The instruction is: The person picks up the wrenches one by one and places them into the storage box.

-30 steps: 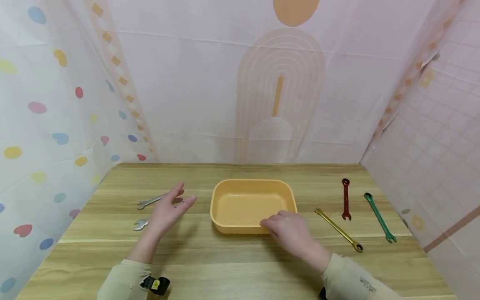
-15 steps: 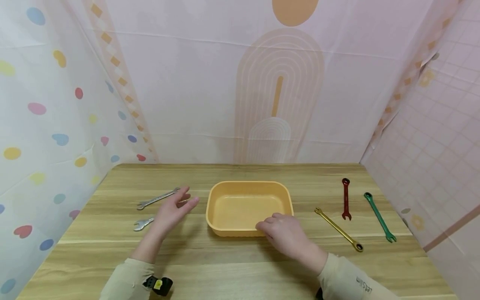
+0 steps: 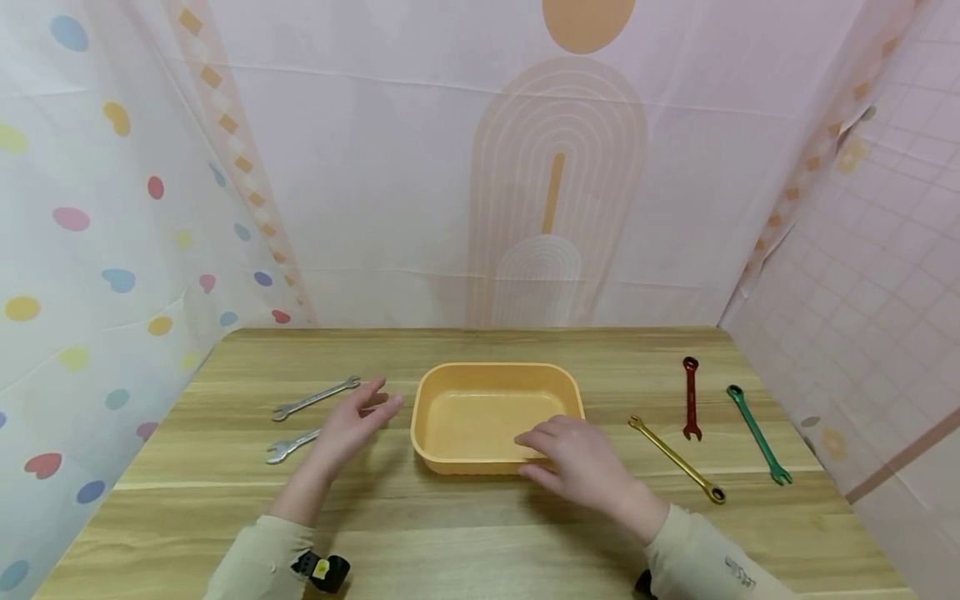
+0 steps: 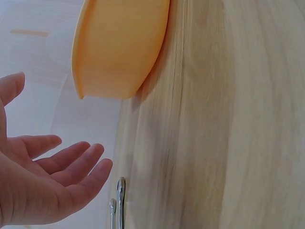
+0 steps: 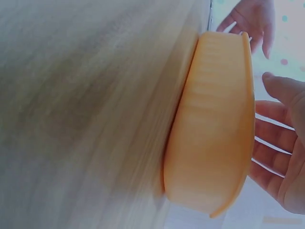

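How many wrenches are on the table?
5. Two silver wrenches lie left of the tray, one partly under the left hand; yellow wrench, red wrench and green wrench lie right.

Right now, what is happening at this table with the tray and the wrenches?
A person sits at a wooden table with an empty orange tray in the middle. The right hand is at the tray's near rim, fingers spread and not gripping. The left hand hovers open over two silver wrenches, left of the tray. On the right side lie a gold wrench, a red wrench and a green wrench, untouched.
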